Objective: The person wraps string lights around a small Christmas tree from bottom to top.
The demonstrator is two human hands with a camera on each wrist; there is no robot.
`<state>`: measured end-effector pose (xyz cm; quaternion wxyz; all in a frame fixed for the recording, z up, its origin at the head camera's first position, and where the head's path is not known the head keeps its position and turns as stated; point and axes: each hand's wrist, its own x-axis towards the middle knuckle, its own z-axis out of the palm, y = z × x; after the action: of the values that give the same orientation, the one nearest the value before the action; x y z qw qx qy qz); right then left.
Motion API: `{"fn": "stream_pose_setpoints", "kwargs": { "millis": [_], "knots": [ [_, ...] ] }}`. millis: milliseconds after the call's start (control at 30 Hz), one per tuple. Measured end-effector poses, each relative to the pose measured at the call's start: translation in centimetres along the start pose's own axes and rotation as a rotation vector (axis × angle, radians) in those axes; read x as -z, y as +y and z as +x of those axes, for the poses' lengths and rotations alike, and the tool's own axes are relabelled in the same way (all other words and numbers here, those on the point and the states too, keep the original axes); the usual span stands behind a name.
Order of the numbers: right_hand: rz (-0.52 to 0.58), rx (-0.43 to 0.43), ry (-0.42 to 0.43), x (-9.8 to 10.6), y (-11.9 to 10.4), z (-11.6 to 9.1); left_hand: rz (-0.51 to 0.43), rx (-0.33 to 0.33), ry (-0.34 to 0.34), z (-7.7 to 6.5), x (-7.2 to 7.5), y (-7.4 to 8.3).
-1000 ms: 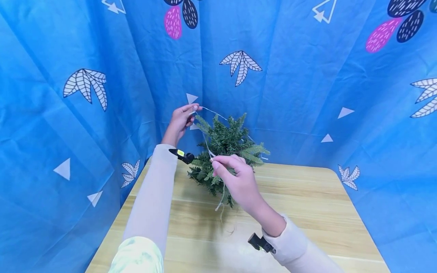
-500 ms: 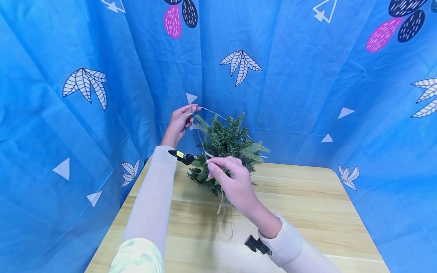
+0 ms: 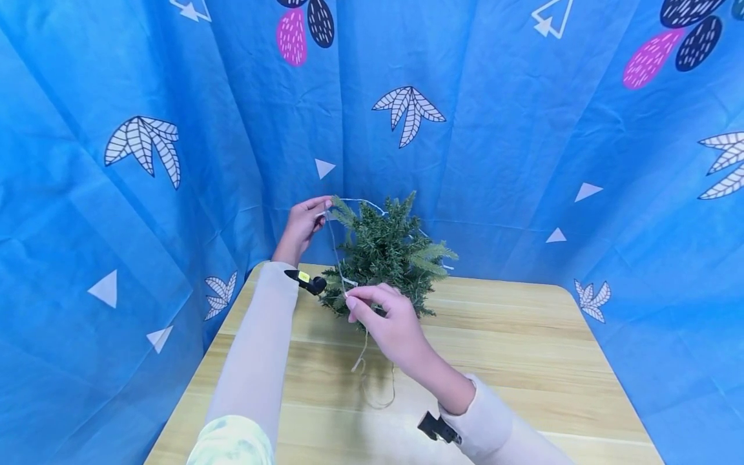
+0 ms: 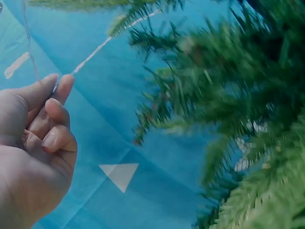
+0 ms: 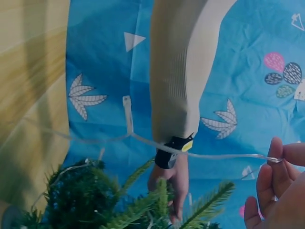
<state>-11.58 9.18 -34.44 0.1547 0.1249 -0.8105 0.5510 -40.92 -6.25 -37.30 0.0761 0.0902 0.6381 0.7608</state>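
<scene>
A small artificial Christmas tree [image 3: 383, 248] stands on the table, its base hidden behind the right hand. Thin, clear string lights [image 5: 224, 156] run round it, with a small bulb [image 5: 127, 112] sticking out from the wire. At the tree's upper left, my left hand [image 3: 302, 225] pinches the wire between thumb and index finger; in the left wrist view the other fingers of the left hand [image 4: 40, 133] are curled. My right hand [image 3: 392, 323] pinches the wire in front of the tree, and a loose end hangs below it.
The wooden table [image 3: 511, 361] extends to both sides and toward the front. A blue patterned curtain [image 3: 494, 161] encloses the back and sides. A loop of thin wire [image 3: 380, 405] dangles over the table in front of the tree.
My left hand has come down a little beside the tree. The right hand has shifted down and left, still pinching the wire, so the stretch between the hands sits lower.
</scene>
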Motion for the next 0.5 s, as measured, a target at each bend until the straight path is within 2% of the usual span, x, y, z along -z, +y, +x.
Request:
{"fn": "stream_pose_setpoints", "kwargs": {
  "millis": [267,367,500],
  "knots": [
    [-0.025,-0.029,-0.026,-0.1,1.1,-0.8,0.237,0.059,0.011,-0.8,0.6,-1.4],
    [-0.024,-0.039,-0.024,-0.1,1.5,-1.1,0.273,0.059,0.008,-1.0,0.6,-1.8],
    [-0.028,-0.050,-0.022,0.0,1.8,-1.6,0.274,0.065,-0.010,-1.3,0.8,-2.1]
  ]
}}
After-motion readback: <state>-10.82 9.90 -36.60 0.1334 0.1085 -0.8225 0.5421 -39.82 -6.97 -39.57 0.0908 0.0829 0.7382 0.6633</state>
